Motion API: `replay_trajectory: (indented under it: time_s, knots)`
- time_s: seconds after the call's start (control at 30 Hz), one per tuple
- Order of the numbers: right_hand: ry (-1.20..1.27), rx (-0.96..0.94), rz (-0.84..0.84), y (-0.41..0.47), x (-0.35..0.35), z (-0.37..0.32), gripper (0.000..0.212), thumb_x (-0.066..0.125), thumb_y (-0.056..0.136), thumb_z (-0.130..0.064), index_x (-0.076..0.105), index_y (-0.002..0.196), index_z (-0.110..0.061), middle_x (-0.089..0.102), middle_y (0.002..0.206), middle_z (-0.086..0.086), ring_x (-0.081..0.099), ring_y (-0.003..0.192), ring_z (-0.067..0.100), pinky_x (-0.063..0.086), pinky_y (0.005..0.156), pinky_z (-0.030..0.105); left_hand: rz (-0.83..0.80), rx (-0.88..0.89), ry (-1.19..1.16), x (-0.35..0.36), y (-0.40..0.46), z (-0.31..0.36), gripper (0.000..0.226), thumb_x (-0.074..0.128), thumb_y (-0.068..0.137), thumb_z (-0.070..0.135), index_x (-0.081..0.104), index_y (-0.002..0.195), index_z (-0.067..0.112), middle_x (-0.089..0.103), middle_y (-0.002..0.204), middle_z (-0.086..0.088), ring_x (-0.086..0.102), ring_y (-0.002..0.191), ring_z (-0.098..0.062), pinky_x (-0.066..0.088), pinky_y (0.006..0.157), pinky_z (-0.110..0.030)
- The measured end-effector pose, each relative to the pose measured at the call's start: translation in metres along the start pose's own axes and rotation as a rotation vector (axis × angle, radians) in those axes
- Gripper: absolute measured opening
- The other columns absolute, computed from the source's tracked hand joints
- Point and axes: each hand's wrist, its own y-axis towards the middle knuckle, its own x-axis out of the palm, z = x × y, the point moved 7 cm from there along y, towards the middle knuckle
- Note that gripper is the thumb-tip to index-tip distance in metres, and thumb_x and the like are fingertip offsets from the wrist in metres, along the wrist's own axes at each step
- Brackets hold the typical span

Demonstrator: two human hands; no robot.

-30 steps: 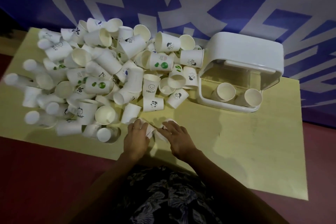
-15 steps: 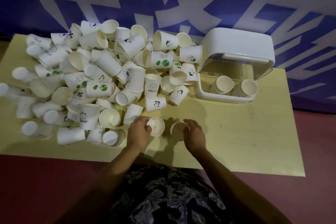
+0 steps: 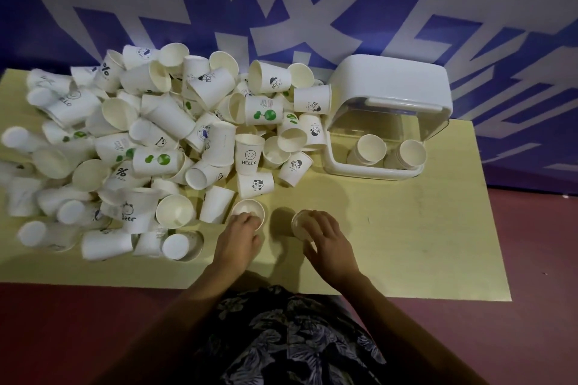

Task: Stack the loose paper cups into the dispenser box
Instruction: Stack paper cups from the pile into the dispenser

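Cup, left: upright paper cup (image 3: 249,209) at the pile's near edge, left hand (image 3: 240,239) curled round its rim
Cup, right: upright paper cup (image 3: 301,223) just beside it, right hand (image 3: 328,242) gripping its side
Loose cups (image 3: 150,141): heaped across the table's left half (many printed)
Dispenser box (image 3: 391,97): white, far right, two cup stacks (image 3: 387,151) inside
Table (image 3: 422,228): yellow

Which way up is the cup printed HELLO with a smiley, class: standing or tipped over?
Standing upright. The HELLO cup has its open rim on top, and its print reads level, unlike the tipped cups piled around it.
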Motion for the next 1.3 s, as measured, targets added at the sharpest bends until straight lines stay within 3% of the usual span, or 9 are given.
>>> replay_trajectory:
  time_s: [0.07, 0.23, 0.47, 0.67, 0.77, 0.97, 1.17, 1.3]
  knots:
    - [-0.034, -0.027, -0.035, -0.001, 0.004, 0.003, 0.043, 0.071, 0.077, -0.028, 0.059, 0.117, -0.017, 0.053, 0.132, 0.008, 0.044, 0.124, 0.030, 0.052, 0.080, 0.037, 0.021, -0.004, -0.006, -0.002, 0.002, 0.003, 0.027, 0.059, 0.084, 0.009, 0.065, 0.109, 0.015, 0.061, 0.107, -0.003, 0.053, 0.102, -0.024, 0.049, 0.073, -0.035]
    - [-0.006, -0.003, 0.002, 0.000, -0.002, 0.018, 0.009, 0.071, 0.081, -0.016, 0.065, 0.088, -0.016, 0.061, 0.096, 0.000, 0.056, 0.097, 0.026, 0.054, 0.060, 0.037, 0.094, 0.038, -0.046, -0.011, 0.012, 0.027, 0.027, 0.059, 0.083, 0.005, 0.068, 0.106, 0.014, 0.064, 0.098, -0.003, 0.058, 0.092, -0.025, 0.052, 0.070, -0.036]
    - [0.078, 0.150, 0.207, 0.012, -0.071, 0.057, 0.012, 0.069, 0.084, -0.011, 0.066, 0.094, -0.017, 0.067, 0.088, -0.002, 0.059, 0.084, 0.026, 0.049, 0.051, 0.033, 0.257, 0.155, -0.164, -0.041, 0.035, 0.107, 0.019, 0.066, 0.083, 0.007, 0.069, 0.101, 0.012, 0.064, 0.093, -0.003, 0.058, 0.084, -0.022, 0.051, 0.068, -0.034]
    - [0.127, 0.283, 0.454, 0.018, -0.155, 0.110, 0.013, 0.066, 0.087, -0.007, 0.065, 0.099, -0.012, 0.068, 0.095, 0.003, 0.059, 0.087, 0.026, 0.050, 0.056, 0.035, 0.382, 0.306, -0.190, -0.065, 0.072, 0.194, 0.013, 0.064, 0.089, 0.010, 0.071, 0.100, 0.009, 0.067, 0.094, -0.004, 0.061, 0.086, -0.018, 0.052, 0.079, -0.031]
    - [0.109, 0.320, 0.543, 0.020, -0.186, 0.142, 0.019, 0.065, 0.088, -0.003, 0.066, 0.105, -0.010, 0.069, 0.098, 0.005, 0.059, 0.094, 0.026, 0.050, 0.064, 0.031, 0.374, 0.320, -0.219, -0.066, 0.094, 0.226, 0.015, 0.061, 0.091, 0.011, 0.071, 0.103, 0.010, 0.066, 0.097, -0.002, 0.060, 0.086, -0.016, 0.050, 0.077, -0.028]
    - [0.017, 0.333, 0.422, 0.034, -0.196, 0.202, 0.023, 0.063, 0.089, -0.003, 0.066, 0.110, -0.011, 0.070, 0.102, 0.008, 0.059, 0.101, 0.030, 0.054, 0.064, 0.037, 0.276, 0.330, -0.121, -0.039, 0.137, 0.266, 0.016, 0.060, 0.090, 0.008, 0.071, 0.100, 0.010, 0.065, 0.095, -0.004, 0.061, 0.087, -0.020, 0.054, 0.076, -0.034]
    - [-0.008, 0.295, 0.266, 0.048, -0.177, 0.239, 0.021, 0.063, 0.086, -0.001, 0.070, 0.102, -0.012, 0.070, 0.090, 0.006, 0.059, 0.091, 0.030, 0.050, 0.058, 0.033, 0.192, 0.228, -0.026, 0.001, 0.163, 0.270, 0.017, 0.057, 0.087, 0.009, 0.073, 0.094, 0.012, 0.067, 0.091, -0.005, 0.061, 0.084, -0.028, 0.054, 0.068, -0.038]
    - [-0.034, 0.219, 0.217, 0.059, -0.168, 0.250, 0.027, 0.067, 0.079, 0.004, 0.073, 0.101, -0.011, 0.072, 0.083, 0.005, 0.061, 0.083, 0.031, 0.050, 0.065, 0.034, 0.114, 0.184, 0.077, 0.022, 0.178, 0.272, 0.020, 0.055, 0.087, 0.013, 0.073, 0.095, 0.018, 0.067, 0.091, -0.004, 0.061, 0.086, -0.028, 0.049, 0.073, -0.035]
